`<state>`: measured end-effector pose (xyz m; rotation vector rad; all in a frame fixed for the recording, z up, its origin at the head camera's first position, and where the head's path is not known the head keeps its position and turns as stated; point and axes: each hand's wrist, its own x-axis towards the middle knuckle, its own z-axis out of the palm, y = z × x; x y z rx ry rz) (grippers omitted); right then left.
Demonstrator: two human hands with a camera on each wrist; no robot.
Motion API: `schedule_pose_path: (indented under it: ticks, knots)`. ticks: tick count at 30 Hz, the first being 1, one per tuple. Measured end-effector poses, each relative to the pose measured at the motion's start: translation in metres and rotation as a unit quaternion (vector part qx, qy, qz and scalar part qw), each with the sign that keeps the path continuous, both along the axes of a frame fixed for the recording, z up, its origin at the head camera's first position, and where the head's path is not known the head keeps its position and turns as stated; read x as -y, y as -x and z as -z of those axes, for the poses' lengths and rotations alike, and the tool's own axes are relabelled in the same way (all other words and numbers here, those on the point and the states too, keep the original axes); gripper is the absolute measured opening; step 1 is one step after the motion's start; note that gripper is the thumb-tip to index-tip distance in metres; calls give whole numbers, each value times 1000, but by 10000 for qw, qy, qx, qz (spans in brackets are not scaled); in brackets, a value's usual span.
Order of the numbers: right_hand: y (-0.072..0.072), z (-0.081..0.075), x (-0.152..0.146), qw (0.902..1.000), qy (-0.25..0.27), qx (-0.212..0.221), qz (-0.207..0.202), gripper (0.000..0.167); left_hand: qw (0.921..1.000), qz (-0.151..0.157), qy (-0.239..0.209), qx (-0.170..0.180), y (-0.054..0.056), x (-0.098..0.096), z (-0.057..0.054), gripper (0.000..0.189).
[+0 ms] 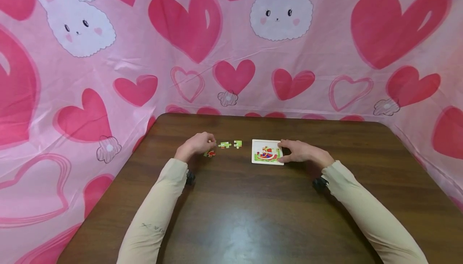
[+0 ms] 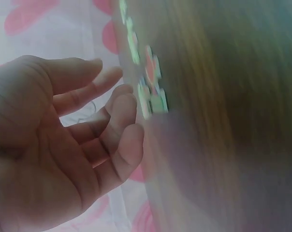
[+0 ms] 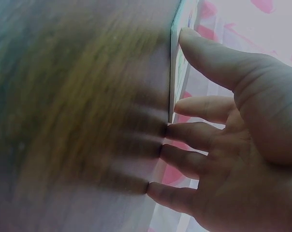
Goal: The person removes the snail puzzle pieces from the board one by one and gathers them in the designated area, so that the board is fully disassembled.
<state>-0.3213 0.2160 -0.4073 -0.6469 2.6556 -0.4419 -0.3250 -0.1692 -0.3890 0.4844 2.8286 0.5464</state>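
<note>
Nearest, two pale sleeves reach forward, each with one black device at the wrist. The right hand is spread wide, its thumb and forefinger touching the right side of one white puzzle tray, which lies on the table right of centre with a colourful, partly filled picture inside. The left hand is loosely curled, with nothing seen in its grasp, above a small cluster of puzzle pieces too blurred to count. Two more loose pieces lie apart from each other between that cluster and the tray. Beneath everything is one brown wood-grain table, shiny toward the front. Beyond it hangs pink cloth printed with two white rabbit faces, three outlined flowers and many hearts.
</note>
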Motion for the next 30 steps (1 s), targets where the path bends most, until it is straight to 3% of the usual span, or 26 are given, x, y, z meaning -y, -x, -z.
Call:
schedule_pose_path:
  ticks: [17, 30]
  knots:
    - [-2, 2, 1, 10000, 26, 25, 74, 78, 9978, -14, -653, -131, -4, -42, 2, 27]
    - [-1, 0, 2, 10000, -35, -26, 11, 78, 9974, 53, -712, -82, -6, -75, 8, 38]
